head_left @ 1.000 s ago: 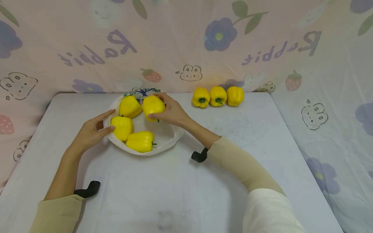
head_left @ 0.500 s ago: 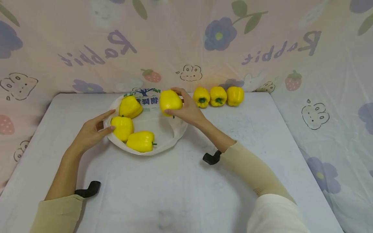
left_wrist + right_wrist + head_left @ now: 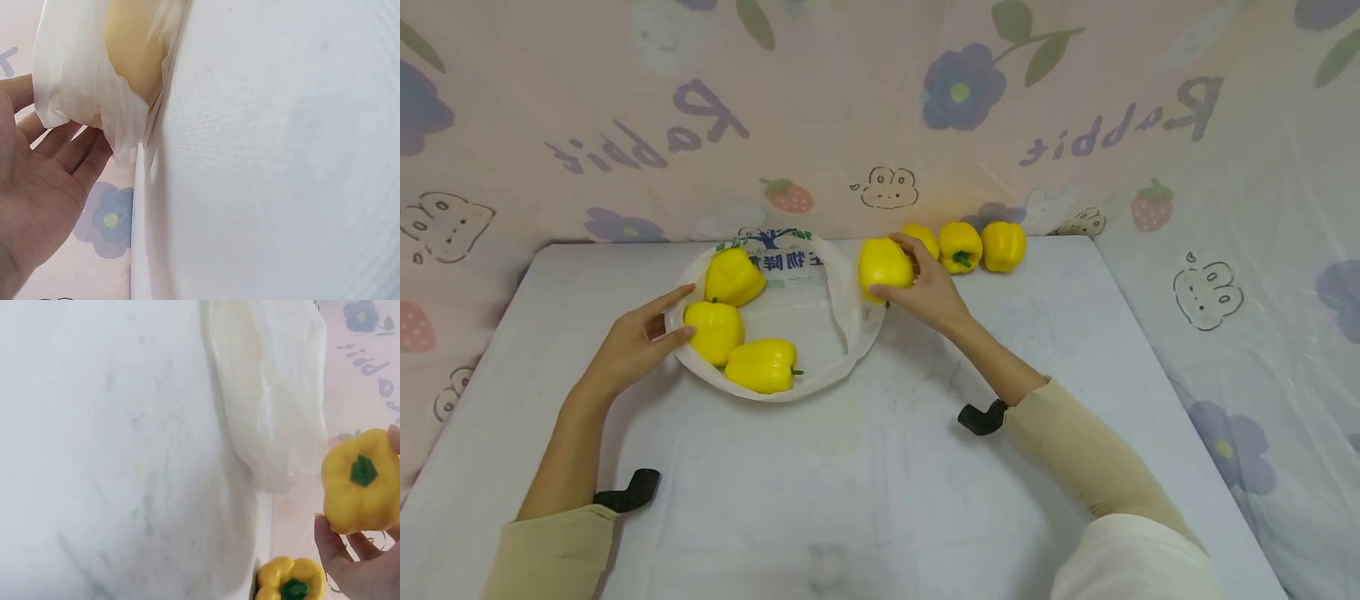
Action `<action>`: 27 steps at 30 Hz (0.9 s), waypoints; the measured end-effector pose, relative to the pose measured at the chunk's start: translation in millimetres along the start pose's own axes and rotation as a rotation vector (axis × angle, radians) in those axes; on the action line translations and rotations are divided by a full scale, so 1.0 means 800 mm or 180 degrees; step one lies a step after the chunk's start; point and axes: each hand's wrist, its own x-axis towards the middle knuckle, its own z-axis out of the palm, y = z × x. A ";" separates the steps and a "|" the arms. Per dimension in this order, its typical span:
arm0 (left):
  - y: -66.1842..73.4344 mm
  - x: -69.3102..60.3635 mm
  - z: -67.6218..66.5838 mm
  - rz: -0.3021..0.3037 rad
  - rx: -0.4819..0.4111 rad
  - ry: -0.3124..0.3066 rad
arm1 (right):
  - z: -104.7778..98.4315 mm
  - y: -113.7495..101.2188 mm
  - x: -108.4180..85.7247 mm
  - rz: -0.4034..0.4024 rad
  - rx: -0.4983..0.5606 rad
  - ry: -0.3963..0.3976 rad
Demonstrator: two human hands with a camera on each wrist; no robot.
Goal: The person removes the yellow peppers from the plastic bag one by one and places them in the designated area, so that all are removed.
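Observation:
The right hand (image 3: 931,290) grips a yellow bell pepper (image 3: 883,268) above the right rim of a white plastic bag (image 3: 850,354). In the right wrist view this pepper (image 3: 361,487) has its green stem toward the camera, with the fingers around its side. Inside the opened bag lie three yellow peppers, one at the back (image 3: 733,277), one at the left (image 3: 713,333), one in front (image 3: 763,365). The left hand (image 3: 636,342) pinches the bag's left edge between thumb and fingers; the left wrist view shows the fingers behind the thin plastic (image 3: 81,81).
Three more yellow peppers stand in a row at the table's back edge, the left one (image 3: 921,240) partly hidden by the right hand, then a middle one (image 3: 960,247) and a right one (image 3: 1003,247). A patterned cloth (image 3: 820,108) hangs behind the white table (image 3: 880,467).
The right hand has moved right with its pepper, from over the bag's inside to its right rim, uncovering printing on the bag. The left hand has stayed in place.

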 end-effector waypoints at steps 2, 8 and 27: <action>-0.001 0.000 0.001 -0.0026 -0.0020 -0.0005 | -0.005 0.006 -0.003 0.0095 -0.0059 0.0000; -0.001 0.000 0.001 -0.0078 -0.0059 -0.0031 | -0.019 0.027 -0.014 0.0366 -0.0171 0.0049; 0.001 0.000 0.001 -0.0085 -0.0044 -0.0025 | -0.036 0.064 -0.022 0.0676 -0.0436 0.0005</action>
